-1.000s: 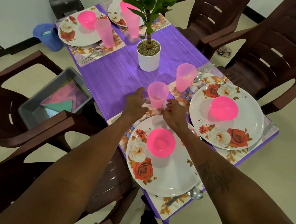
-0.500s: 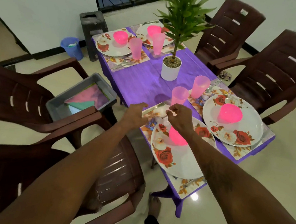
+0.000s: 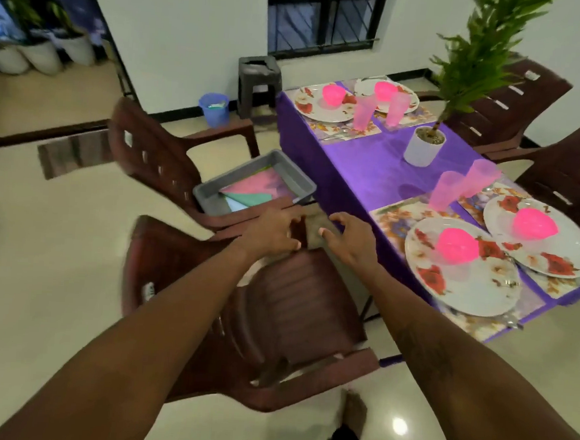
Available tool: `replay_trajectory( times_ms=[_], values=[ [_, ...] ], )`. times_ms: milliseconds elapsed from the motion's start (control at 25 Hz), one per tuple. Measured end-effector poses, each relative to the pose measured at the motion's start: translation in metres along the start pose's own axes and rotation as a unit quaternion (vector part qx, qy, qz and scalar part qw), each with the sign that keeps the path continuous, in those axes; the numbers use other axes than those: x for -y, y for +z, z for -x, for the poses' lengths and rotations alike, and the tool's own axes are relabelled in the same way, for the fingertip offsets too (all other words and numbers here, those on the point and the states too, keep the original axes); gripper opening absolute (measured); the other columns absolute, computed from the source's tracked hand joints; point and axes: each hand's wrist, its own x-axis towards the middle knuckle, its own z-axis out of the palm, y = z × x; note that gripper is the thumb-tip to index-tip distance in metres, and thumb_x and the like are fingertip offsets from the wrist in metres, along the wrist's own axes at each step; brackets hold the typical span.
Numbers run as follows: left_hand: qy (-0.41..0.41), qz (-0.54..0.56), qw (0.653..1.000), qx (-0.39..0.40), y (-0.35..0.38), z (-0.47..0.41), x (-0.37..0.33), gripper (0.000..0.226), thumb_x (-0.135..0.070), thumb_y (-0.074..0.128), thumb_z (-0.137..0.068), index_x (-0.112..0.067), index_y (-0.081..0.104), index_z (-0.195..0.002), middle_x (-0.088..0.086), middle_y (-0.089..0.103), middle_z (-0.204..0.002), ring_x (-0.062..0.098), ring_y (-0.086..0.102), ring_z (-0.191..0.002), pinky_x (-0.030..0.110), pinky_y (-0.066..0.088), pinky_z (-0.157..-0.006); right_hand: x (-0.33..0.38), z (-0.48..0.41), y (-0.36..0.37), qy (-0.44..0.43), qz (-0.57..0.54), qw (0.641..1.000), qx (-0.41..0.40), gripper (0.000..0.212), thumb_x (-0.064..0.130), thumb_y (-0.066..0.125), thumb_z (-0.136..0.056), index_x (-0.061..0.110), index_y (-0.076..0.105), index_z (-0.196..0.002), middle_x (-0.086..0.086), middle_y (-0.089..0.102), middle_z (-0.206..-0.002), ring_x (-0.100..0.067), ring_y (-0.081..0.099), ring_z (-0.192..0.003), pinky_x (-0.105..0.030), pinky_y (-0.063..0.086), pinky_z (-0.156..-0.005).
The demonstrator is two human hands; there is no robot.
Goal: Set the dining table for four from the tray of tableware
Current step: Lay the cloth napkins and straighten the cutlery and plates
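Observation:
A purple-clothed table [image 3: 371, 170] carries floral plates, each with a pink bowl, and pink cups on floral placemats. The nearest plate [image 3: 462, 283] holds a pink bowl [image 3: 457, 246], with a pink cup [image 3: 445, 191] behind it. A grey tray [image 3: 305, 183] with coloured folded napkins [image 3: 253, 191] sits on a brown chair to the table's left. My left hand [image 3: 274, 230] and my right hand [image 3: 345, 239] hover side by side above the near chair, just in front of the tray, fingers loosely spread and holding nothing.
Brown plastic chairs ring the table; the near chair [image 3: 274, 322] is right below my arms. A white pot with a green plant [image 3: 424, 148] stands mid-table. A blue bucket [image 3: 214, 108] and a dark stool [image 3: 259, 80] stand by the far wall.
Both hands left the near place setting and moved left, off the table toward the tray. The view swung left and pulled back.

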Motion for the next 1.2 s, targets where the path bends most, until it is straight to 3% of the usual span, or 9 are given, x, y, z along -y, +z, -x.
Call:
replay_trajectory(
  times_ms=[80, 240, 400, 480, 600, 720, 880, 1040, 1200],
  values=[
    [-0.03, -0.019, 0.999, 0.009, -0.032, 0.039, 0.032, 0.065, -0.021, 0.078, -0.08, -0.018, 0.059, -0.142, 0.008, 0.066, -0.132, 0.027, 0.062, -0.118, 0.024, 0.044, -0.093, 0.056, 0.014, 0.029, -0.021, -0.008, 0.999, 0.023, 0.04, 0.045, 0.072, -0.085, 0.027, 0.067, -0.121, 0.001, 0.072, -0.118, -0.024, 0.067, -0.11, -0.031, 0.049, -0.092],
    [-0.094, -0.058, 0.994, 0.009, -0.077, 0.088, 0.1, 0.059, -0.047, 0.065, -0.073, -0.008, 0.073, -0.116, 0.014, 0.073, -0.111, 0.036, 0.068, -0.103, 0.033, 0.047, -0.082, 0.13, 0.031, 0.09, 0.006, -0.071, 0.997, 0.043, 0.046, 0.044, 0.076, -0.083, 0.025, 0.069, -0.124, 0.002, 0.071, -0.121, -0.021, 0.065, -0.112, -0.033, 0.049, -0.095],
    [-0.116, -0.061, 0.991, 0.002, -0.106, 0.113, 0.15, 0.039, -0.026, 0.082, -0.08, -0.004, 0.075, -0.111, 0.013, 0.075, -0.11, 0.034, 0.068, -0.103, 0.035, 0.05, -0.087, 0.163, 0.02, 0.137, 0.034, -0.077, 0.995, 0.047, 0.042, 0.043, 0.074, -0.087, 0.022, 0.07, -0.123, -0.001, 0.071, -0.123, -0.025, 0.063, -0.117, -0.034, 0.047, -0.098],
    [-0.118, -0.056, 0.991, 0.007, -0.114, 0.114, 0.178, 0.039, -0.032, 0.083, -0.076, -0.009, 0.074, -0.106, 0.009, 0.077, -0.104, 0.033, 0.07, -0.1, 0.039, 0.054, -0.088, 0.177, 0.008, 0.159, 0.046, -0.081, 0.995, 0.038, 0.039, 0.039, 0.074, -0.089, 0.018, 0.071, -0.123, -0.005, 0.073, -0.12, -0.027, 0.065, -0.114, -0.032, 0.046, -0.096],
    [-0.141, -0.044, 0.989, 0.015, -0.127, 0.094, 0.231, 0.059, -0.045, 0.077, -0.068, -0.015, 0.072, -0.119, 0.009, 0.077, -0.108, 0.03, 0.071, -0.104, 0.037, 0.056, -0.092, 0.201, -0.02, 0.196, 0.047, -0.098, 0.994, 0.012, 0.033, 0.033, 0.073, -0.09, 0.013, 0.073, -0.116, -0.008, 0.075, -0.111, -0.028, 0.068, -0.105, -0.026, 0.041, -0.089],
    [-0.115, -0.05, 0.992, 0.034, -0.137, 0.067, 0.269, 0.058, -0.033, 0.084, -0.076, -0.009, 0.069, -0.127, 0.013, 0.075, -0.116, 0.03, 0.069, -0.107, 0.031, 0.052, -0.094, 0.222, -0.048, 0.227, 0.086, -0.104, 0.991, -0.012, 0.029, 0.033, 0.069, -0.092, 0.016, 0.073, -0.115, -0.005, 0.075, -0.112, -0.025, 0.067, -0.106, -0.032, 0.047, -0.093],
    [-0.08, -0.055, 0.993, 0.069, -0.156, 0.037, 0.317, 0.053, -0.026, 0.083, -0.077, -0.007, 0.071, -0.125, 0.014, 0.075, -0.112, 0.029, 0.069, -0.106, 0.028, 0.05, -0.091, 0.251, -0.082, 0.255, 0.129, -0.125, 0.984, -0.014, 0.027, 0.023, 0.069, -0.092, 0.014, 0.074, -0.118, -0.008, 0.074, -0.117, -0.025, 0.067, -0.109, -0.033, 0.047, -0.098],
    [-0.061, -0.071, 0.992, 0.084, -0.175, -0.007, 0.365, 0.049, -0.038, 0.075, -0.072, -0.014, 0.075, -0.114, 0.013, 0.076, -0.107, 0.032, 0.071, -0.103, 0.038, 0.058, -0.087, 0.26, -0.113, 0.28, 0.193, -0.169, 0.966, -0.026, 0.027, 0.023, 0.072, -0.089, 0.018, 0.075, -0.116, -0.001, 0.074, -0.115, -0.016, 0.069, -0.101, -0.03, 0.053, -0.098],
    [-0.052, -0.084, 0.989, 0.11, -0.178, -0.083, 0.397, 0.042, -0.041, 0.066, -0.074, -0.018, 0.077, -0.107, 0.012, 0.075, -0.106, 0.031, 0.071, -0.097, 0.036, 0.058, -0.082, 0.251, -0.151, 0.298, 0.259, -0.166, 0.949, -0.066, 0.022, 0.025, 0.071, -0.091, 0.021, 0.076, -0.112, 0.002, 0.075, -0.108, -0.014, 0.068, -0.096, -0.022, 0.046, -0.086]
  ],
)
